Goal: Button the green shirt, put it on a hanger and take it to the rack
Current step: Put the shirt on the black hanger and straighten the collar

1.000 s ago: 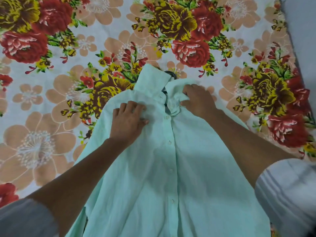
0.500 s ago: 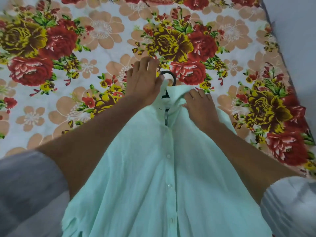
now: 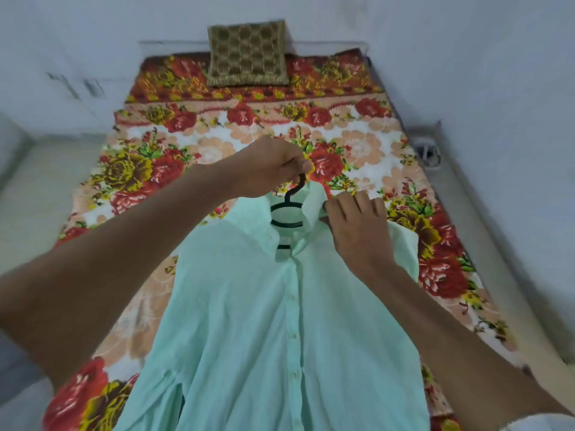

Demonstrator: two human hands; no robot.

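The pale green shirt (image 3: 280,321) hangs buttoned down its front on a black hanger (image 3: 287,209), raised above the bed. My left hand (image 3: 270,168) grips the hanger's hook from above. On the shirt's right shoulder my right hand (image 3: 357,228) pinches the fabric just beside the collar. Only the hook and the neck loop of the hanger show inside the open collar; its arms are hidden under the cloth. The shirt's lower part runs out of the bottom of the frame.
Under the shirt lies a bed with a flowered sheet (image 3: 186,157) in red, yellow and peach. A brown patterned pillow (image 3: 247,52) leans on the white wall at the bed's head. A pale floor (image 3: 46,188) is on the left, a wall on the right.
My left hand has closed on the hanger's hook and lifted the shirt off the bed. My right hand slid to the shoulder. The view has pulled back and tilted up to show the whole bed.
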